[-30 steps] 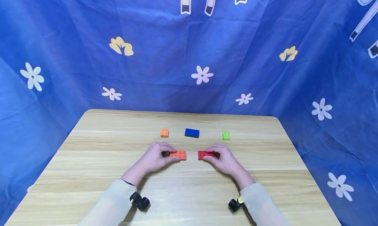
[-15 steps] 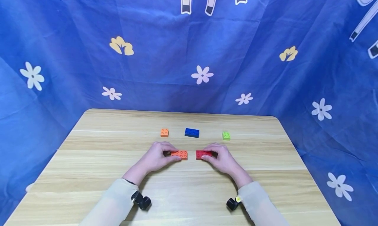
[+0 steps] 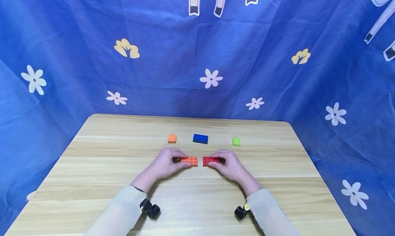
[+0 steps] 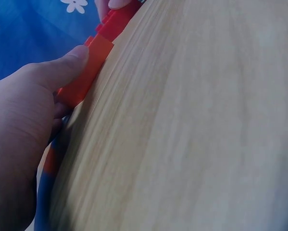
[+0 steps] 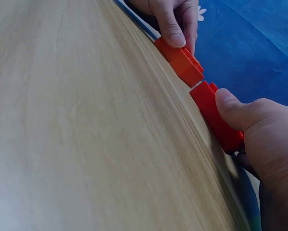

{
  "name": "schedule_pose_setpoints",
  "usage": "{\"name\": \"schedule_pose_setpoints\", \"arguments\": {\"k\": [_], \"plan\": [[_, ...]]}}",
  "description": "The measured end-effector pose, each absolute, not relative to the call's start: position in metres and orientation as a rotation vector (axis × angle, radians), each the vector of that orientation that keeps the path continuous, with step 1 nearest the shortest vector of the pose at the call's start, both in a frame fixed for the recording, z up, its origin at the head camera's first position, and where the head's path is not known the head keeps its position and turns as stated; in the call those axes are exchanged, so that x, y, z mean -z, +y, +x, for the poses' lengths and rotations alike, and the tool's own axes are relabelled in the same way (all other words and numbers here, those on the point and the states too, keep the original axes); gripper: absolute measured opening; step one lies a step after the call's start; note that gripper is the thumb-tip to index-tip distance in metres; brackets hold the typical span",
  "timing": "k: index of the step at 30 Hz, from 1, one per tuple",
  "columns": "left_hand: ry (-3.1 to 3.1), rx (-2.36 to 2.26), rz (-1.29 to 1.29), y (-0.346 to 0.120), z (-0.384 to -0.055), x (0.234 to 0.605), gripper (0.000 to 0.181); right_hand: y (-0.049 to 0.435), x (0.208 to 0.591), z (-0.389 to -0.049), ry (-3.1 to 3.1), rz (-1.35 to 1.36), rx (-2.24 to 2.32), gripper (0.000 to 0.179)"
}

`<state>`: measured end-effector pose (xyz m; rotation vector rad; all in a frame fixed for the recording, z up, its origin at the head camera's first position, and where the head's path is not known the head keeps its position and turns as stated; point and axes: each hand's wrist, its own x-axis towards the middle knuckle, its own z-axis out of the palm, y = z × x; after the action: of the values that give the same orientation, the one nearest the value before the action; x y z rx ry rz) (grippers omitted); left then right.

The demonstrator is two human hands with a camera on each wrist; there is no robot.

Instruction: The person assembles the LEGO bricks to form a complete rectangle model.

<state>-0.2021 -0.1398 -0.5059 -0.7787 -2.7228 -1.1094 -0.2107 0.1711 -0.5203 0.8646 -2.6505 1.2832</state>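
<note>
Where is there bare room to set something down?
Bare wood lies between the left sleeve and right sleeve; also left of the small orange brick and right of the green brick. Crowded: the narrow gap between the long orange brick and red brick.

One long orange brick (image 3: 194, 161), one long red brick (image 3: 206, 161), one long blue brick (image 3: 200, 139), one small orange brick (image 3: 171, 139) and one small lime brick (image 3: 236, 142). So yeah, five bricks total, three long and two small. One left hand (image 3: 165, 164), one right hand (image 3: 231, 165), two pale sleeves (image 3: 118, 212), two black wrist cameras (image 3: 152, 211), one table (image 3: 197, 201). Also getting six whole white flowers (image 3: 211, 79) and two yellow leafy prints (image 3: 127, 48) from the head view lol.
</note>
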Motion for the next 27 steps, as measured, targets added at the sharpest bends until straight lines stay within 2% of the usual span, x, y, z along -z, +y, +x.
{"name": "schedule_pose_setpoints", "arguments": {"k": [27], "plan": [[-2.665,1.179,-0.785,-0.127,-0.205,0.512,0.037,0.163,0.519,-0.21,-2.667,0.856,-1.301,0.027]]}}
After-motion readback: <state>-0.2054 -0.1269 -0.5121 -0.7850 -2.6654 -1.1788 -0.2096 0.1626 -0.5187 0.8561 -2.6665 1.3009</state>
